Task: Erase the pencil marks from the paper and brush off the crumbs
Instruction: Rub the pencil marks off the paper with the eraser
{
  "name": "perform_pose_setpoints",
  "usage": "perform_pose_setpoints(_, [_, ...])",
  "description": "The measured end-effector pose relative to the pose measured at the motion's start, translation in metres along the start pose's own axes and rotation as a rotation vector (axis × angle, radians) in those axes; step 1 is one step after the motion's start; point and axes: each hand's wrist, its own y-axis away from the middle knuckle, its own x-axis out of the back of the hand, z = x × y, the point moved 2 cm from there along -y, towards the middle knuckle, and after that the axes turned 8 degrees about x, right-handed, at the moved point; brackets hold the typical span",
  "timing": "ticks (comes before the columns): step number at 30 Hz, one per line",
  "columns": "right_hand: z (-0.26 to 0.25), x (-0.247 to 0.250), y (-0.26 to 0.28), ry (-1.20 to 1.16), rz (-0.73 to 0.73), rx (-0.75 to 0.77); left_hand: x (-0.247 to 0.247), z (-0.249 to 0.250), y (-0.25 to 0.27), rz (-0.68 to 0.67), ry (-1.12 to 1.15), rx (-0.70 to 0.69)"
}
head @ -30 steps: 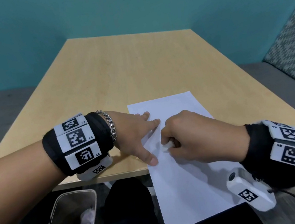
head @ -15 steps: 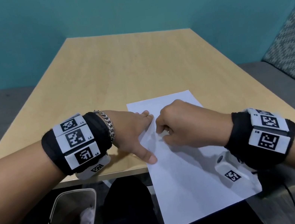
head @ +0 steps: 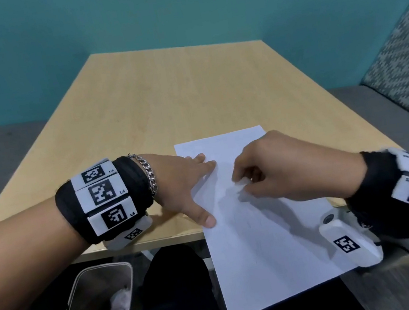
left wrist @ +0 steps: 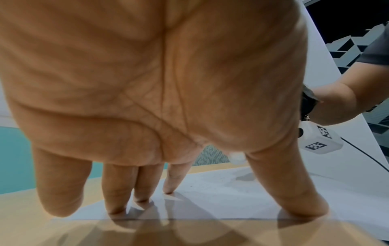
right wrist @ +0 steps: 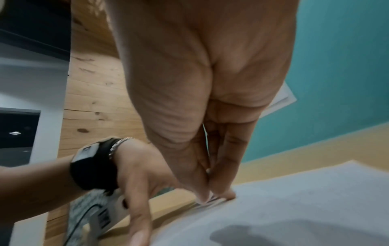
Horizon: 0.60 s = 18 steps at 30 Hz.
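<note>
Bin [head: 97, 299]: on floor below counter's near-left edge; contents unclear.
Counter [head: 160, 94]: light wood top; carries paper at near-right portion.
Left hand [head: 189, 184]: flat, fingers straight and spread; fingertips [left wrist: 168, 188] and thumb press paper's left edge, palm partly over bare counter. Holds nothing; acts as anchor.
Paper [head: 269, 252]: white sheet, near-right of counter, its near end overhanging counter's near edge above person's lap. Faint grey pencil marks [head: 238, 211] visible mid-sheet, too light to read.
Eraser [head: 239, 182]: small white piece, mostly hidden; tip shows betw. thumb and fingers, at or just above the sheet, contact not clear.
Right hand [head: 269, 170]: fingers curled, pinching eraser, over upper-middle of sheet, just beside left hand.
Crumbs: none discernible at this res.
Step in hand (judgement): erasing stage; faint marks remain nearer the overhang, so not finished.
Next move (judgement): short firm strokes toward remaining marks, w/ left hand kept pressing so sheet does not creep or buckle; overhanging part lacks backing, so paper prob. needs sliding up the counter first. Brushing comes after.
</note>
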Motion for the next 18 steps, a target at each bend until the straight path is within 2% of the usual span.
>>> perform_pose_setpoints(2, [0.011,0.005,0.012,-0.044,0.07,-0.079,0.001,0.001,0.002,-0.003,-0.007,0.001])
perform_pose_setpoints(5, [0.015,-0.003,0.031,-0.07,0.049,-0.139,0.004,0.003,0.005,-0.015,-0.021,0.008])
perform_pose_setpoints(8, [0.014,-0.017,0.044,-0.052,0.013,-0.158,0.008,0.008,0.008,-0.027,-0.056,0.021])
perform_pose_setpoints(13, [0.015,-0.028,0.052,-0.053,0.05,-0.186,0.017,0.017,0.016,-0.031,-0.115,0.043])
perform_pose_setpoints(18, [0.011,-0.019,0.049,-0.065,0.001,-0.194,0.018,0.025,0.014,-0.05,-0.114,0.033])
